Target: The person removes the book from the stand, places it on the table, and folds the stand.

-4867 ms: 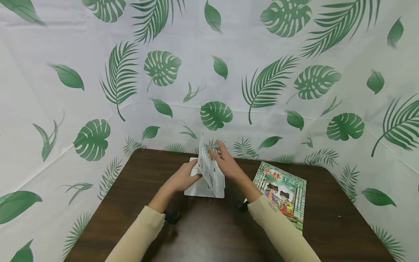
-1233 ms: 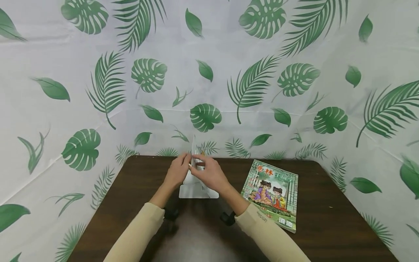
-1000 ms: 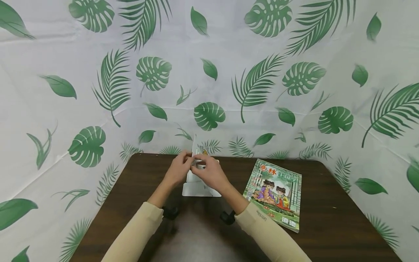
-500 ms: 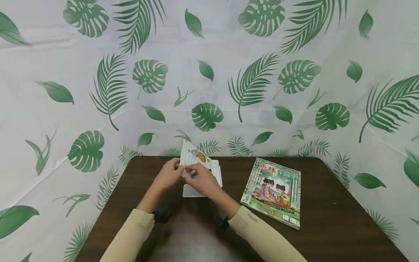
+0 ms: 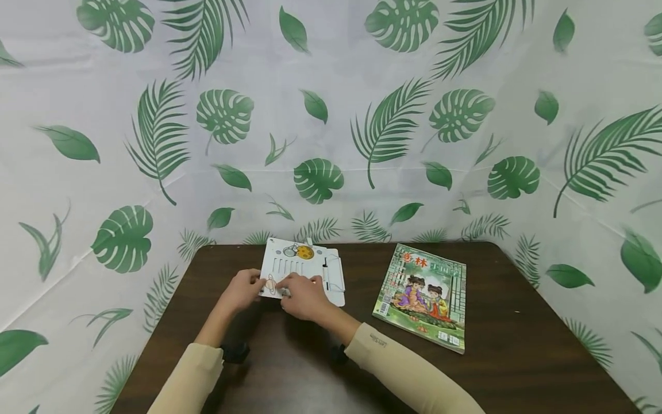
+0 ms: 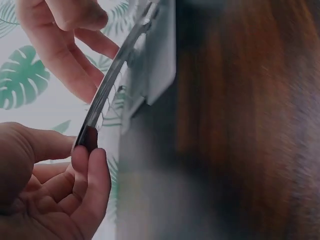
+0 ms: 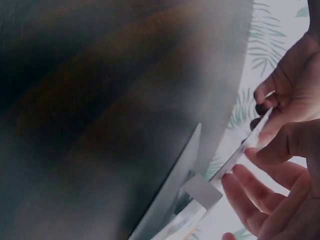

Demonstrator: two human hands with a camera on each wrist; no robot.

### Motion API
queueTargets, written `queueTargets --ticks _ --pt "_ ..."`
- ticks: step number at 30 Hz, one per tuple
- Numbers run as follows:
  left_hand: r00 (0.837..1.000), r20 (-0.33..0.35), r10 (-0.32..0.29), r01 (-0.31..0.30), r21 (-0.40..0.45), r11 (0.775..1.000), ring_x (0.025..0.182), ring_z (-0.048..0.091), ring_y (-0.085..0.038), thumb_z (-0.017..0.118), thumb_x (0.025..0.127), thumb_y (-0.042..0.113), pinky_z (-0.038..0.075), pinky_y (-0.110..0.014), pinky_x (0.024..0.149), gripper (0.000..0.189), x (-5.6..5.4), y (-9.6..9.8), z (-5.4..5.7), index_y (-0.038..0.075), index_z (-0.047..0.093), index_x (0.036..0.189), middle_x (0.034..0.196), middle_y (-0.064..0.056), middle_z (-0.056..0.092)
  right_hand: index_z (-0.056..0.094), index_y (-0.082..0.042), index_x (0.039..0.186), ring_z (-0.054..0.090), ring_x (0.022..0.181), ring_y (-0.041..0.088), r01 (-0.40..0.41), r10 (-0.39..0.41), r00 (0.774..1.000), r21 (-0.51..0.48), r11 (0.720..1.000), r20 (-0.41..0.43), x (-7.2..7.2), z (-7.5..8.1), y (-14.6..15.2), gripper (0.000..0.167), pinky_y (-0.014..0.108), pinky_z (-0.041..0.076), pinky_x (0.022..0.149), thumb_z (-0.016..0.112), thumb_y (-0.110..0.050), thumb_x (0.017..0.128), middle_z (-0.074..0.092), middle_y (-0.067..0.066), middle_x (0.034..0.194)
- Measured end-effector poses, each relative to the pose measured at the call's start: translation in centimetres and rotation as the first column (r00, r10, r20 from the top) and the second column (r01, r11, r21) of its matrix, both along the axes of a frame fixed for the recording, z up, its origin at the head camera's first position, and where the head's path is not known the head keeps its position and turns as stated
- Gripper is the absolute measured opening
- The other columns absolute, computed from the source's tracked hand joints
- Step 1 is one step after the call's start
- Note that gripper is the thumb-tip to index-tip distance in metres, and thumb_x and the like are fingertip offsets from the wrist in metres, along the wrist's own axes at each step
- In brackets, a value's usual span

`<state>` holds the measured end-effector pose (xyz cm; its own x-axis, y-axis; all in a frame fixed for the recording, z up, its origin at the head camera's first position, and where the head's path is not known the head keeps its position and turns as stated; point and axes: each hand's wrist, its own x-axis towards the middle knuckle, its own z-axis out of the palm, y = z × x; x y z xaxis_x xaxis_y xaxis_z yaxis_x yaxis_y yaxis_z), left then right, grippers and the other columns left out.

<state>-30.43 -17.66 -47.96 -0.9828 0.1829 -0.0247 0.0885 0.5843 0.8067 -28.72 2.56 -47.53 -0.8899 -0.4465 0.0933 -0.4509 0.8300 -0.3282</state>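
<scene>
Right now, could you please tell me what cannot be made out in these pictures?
Head view: the small print on the magazine, too small.
Head view: part of the white base, hidden by the white panel.
Head view: part of the panel's near edge, behind the right hand.
Head view: both sleeves, cut off by the bottom edge.
Left wrist view: the table's grain, blurred.

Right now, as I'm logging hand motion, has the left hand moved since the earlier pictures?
Yes: the left hand has moved left, farther from the magazine.
</scene>
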Motion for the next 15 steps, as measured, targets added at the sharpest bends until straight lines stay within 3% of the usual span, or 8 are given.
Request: queueTargets --ticks 8,15 --pt "0.999 0.036 0.021 -0.019 -0.052 0.998 0.084 0.076 -0.030 0.057 0.109 0.011 0.062 -0.040 0.073 0.044 -0.9 0.1 -1.3 -0.018 0.055 0.142 0.112 -0.027 0.073 0.077 -0.030 0.135 0.066 0.126 0.021 0.019 -0.021 0.998 0.027 0.999 0.061 -0.5 -0.4 0.0 0.038 0.063 0.039 0.108 0.067 -0.021 0.099 0.069 -0.002 0.139" --pt "0.998 0.047 0.029 -0.025 -0.095 0.995 0.068 0.063 -0.016 0.057 0.107 0.009 0.049 -0.030 0.061 0.045 -0.5 -0.2 -2.6 -0.018 0.054 0.144 0.089 -0.015 0.072 0.076 -0.031 0.136 0.065 0.126 0.020 -0.006 -0.001 0.996 0.072 0.997 0.088 -0.6 -1.6 -0.6 0.038 0.061 0.040 0.104 0.066 -0.024 0.099 0.068 -0.003 0.141"
